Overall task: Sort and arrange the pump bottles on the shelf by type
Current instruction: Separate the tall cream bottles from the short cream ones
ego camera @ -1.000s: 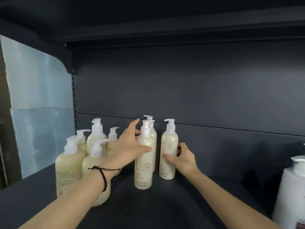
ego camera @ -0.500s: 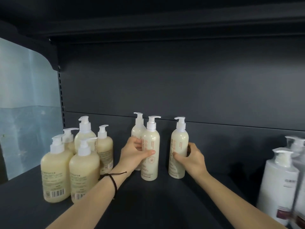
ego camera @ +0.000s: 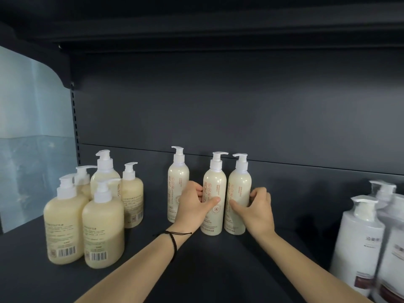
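Dark shelf board [ego camera: 214, 265] is nearest, with both forearms reaching in over it. Black cord bracelet [ego camera: 173, 241] on the left wrist.

Front left: squat cream pump bottles [ego camera: 102, 226], five in a tight cluster, the two front ones with barcodes facing out. Front right: white pump bottles [ego camera: 360, 237], partly cut by the frame edge.

Mid-shelf: left hand [ego camera: 192, 206] wraps the middle slim bottle [ego camera: 215, 186], thumb across the label. Right hand [ego camera: 255, 208] grips the right slim bottle [ego camera: 239, 184], thumb on the front, fingers curled round its right side. Both bottles upright, side by side; touching or just apart, can't tell.

Further back-left: third slim bottle [ego camera: 178, 178], upright, not gripped, partly behind the left hand; contact unclear. All three are cream with orange print and white pumps.

Behind: dark back panel [ego camera: 218, 106]. Pale blue wall [ego camera: 32, 127] past the shelf's left end.
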Motion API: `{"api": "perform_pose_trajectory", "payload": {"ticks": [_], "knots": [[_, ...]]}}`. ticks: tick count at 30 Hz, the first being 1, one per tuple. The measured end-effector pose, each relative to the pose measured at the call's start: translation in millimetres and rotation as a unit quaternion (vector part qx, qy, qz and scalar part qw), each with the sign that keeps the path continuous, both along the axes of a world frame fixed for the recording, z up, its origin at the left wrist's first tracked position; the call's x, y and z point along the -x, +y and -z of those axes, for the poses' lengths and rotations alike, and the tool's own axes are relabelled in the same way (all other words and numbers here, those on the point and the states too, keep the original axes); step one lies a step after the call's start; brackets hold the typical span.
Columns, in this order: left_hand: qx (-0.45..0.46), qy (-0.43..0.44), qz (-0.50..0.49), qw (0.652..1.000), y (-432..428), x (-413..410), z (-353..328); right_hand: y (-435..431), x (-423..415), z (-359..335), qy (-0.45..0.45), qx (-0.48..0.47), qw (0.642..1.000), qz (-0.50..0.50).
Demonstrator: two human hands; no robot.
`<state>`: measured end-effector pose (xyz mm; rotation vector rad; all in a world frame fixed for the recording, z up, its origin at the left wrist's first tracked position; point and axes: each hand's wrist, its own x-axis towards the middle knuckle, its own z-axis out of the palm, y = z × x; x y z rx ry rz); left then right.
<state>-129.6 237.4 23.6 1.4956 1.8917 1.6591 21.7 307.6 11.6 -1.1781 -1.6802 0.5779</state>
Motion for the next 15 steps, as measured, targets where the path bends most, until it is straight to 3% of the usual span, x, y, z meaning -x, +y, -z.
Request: {"api": "perform_pose_trajectory", "payload": {"ticks": [2,4,6,8,11,15], "knots": [[0.026,0.063,0.002,0.998,-9,8,1,-8,3,-1,-0.027,-0.038,0.999,0.006],[0.065,0.205,-0.026,0.976,-26,20,0,-18,7,-3,-0.041,-0.059,0.997,-0.012],[0.097,0.371,-0.069,0.921,-48,30,-3,-28,11,-4,-0.073,-0.081,0.994,-0.026],[0.102,0.483,-0.093,0.865,-70,37,-5,-39,17,-3,-0.104,-0.094,0.989,-0.052],[0.107,0.528,-0.095,0.837,-97,43,-3,-60,32,0,-0.161,-0.102,0.973,-0.131],[0.087,0.520,-0.084,0.846,-135,50,-2,-87,58,4,-0.220,-0.114,0.946,-0.211]]}}
